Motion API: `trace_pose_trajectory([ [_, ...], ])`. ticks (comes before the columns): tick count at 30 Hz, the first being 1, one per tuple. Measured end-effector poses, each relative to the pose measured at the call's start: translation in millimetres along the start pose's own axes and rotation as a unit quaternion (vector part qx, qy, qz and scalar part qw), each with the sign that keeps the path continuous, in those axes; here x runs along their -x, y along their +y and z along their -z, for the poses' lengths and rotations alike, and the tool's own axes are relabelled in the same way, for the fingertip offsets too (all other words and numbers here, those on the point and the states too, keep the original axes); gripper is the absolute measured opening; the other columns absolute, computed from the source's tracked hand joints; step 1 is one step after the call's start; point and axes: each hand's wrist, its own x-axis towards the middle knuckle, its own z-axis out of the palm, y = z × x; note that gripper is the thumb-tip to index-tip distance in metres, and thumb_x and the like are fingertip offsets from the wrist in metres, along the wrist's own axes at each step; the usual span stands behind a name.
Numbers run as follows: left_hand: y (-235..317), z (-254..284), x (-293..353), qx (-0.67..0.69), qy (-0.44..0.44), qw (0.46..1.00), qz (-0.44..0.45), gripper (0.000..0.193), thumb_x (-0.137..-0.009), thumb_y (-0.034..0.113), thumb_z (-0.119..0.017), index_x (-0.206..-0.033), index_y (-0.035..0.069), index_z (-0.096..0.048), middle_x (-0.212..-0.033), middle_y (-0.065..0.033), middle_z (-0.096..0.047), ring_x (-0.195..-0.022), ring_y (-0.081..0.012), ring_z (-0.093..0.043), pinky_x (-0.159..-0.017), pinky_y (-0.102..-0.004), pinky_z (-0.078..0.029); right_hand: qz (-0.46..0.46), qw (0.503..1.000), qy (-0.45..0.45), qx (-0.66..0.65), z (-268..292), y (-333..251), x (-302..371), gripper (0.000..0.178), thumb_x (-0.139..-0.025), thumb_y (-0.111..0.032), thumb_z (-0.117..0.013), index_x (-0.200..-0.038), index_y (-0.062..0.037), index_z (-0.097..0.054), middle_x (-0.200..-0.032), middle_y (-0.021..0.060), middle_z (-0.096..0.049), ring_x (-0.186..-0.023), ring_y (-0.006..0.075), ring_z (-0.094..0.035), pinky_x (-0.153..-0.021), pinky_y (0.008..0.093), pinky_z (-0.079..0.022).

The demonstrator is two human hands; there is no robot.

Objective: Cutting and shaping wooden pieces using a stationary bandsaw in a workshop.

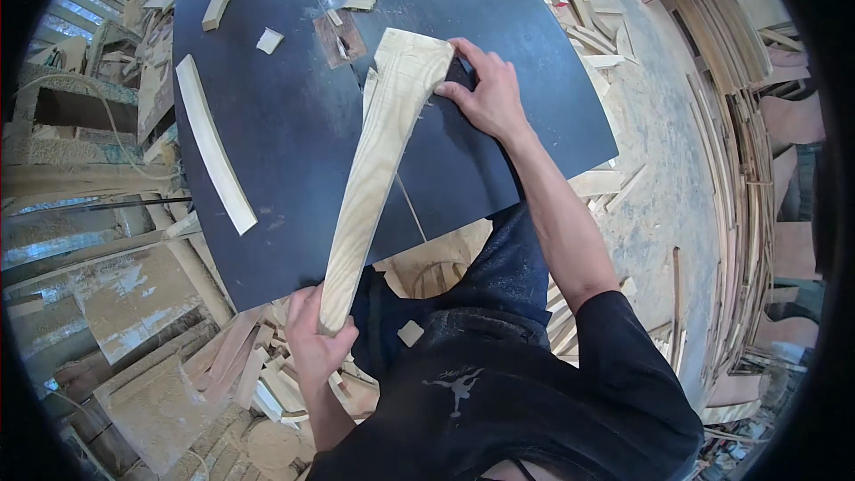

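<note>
A long, pale wooden piece [370,165], broad at its far end and tapering toward me, slants across a dark saw table [294,187]. My left hand [316,338] is closed round its narrow near end, just off the table's front edge. At the broad far end, my right hand [488,93] pinches the right edge between thumb and fingers. The far end lies just right of a square insert [340,40] with a slot in the table. Whether the wood touches a blade there, I cannot tell.
A curved wooden strip [214,147] lies on the table's left side. Small offcuts [270,41] and a short block [221,0] sit farther back. Scrap wood [267,383] is heaped below the near left edge. Stacked boards [726,36] stand at the right.
</note>
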Motion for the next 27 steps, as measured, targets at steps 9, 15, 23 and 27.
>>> trace_pose_trajectory([
  [9, -27, 19, -37, 0.019, 0.057, 0.998, -0.023, 0.04, -0.084, 0.016, -0.081, -0.121, 0.001, -0.071, -0.107, -0.0133, -0.066, -0.09, -0.0302, -0.067, -0.079, -0.0362, -0.054, 0.014, 1.0, 0.026, -0.005, 0, -4, 4, 0.061, -0.084, -0.023, -0.078, -0.141, -0.0115, -0.061, -0.121, 0.0108, -0.073, -0.11, 0.0339, -0.062, -0.1, 0.0463, -0.043],
  [15, -59, 33, -221, -0.31, 0.263, 0.914, 0.014, 0.073, -0.095, 0.048, -0.076, -0.139, -0.008, -0.061, -0.123, -0.0271, -0.065, -0.113, -0.0479, -0.062, -0.099, -0.0545, -0.049, -0.03, 0.994, 0.107, -0.025, -12, 15, 3, 0.046, -0.081, -0.011, -0.068, -0.128, -0.0073, -0.065, -0.117, 0.0108, -0.073, -0.108, 0.033, -0.065, -0.095, 0.0452, -0.047],
  [23, -96, 42, -412, -0.178, 0.145, 0.967, -0.11, 0.071, -0.098, 0.044, -0.07, -0.152, 0.0, -0.055, -0.127, -0.0283, -0.064, -0.119, -0.045, -0.063, -0.103, -0.0502, -0.051, -0.02, 0.987, 0.158, -0.024, -17, 8, 0, 0.018, -0.081, -0.008, -0.068, -0.098, -0.0057, -0.072, -0.099, 0.0134, -0.072, -0.092, 0.0331, -0.07, -0.083, 0.0441, -0.052],
  [27, -93, 41, -439, -0.197, 0.084, 0.966, -0.148, 0.062, -0.091, 0.043, -0.081, -0.137, 0.002, -0.067, -0.12, -0.025, -0.068, -0.116, -0.0424, -0.067, -0.099, -0.0498, -0.054, -0.025, 0.983, 0.177, -0.041, -19, 4, -3, 0.011, -0.08, -0.007, -0.068, -0.091, -0.0037, -0.071, -0.087, 0.0145, -0.071, -0.077, 0.0321, -0.07, -0.069, 0.0428, -0.054],
])
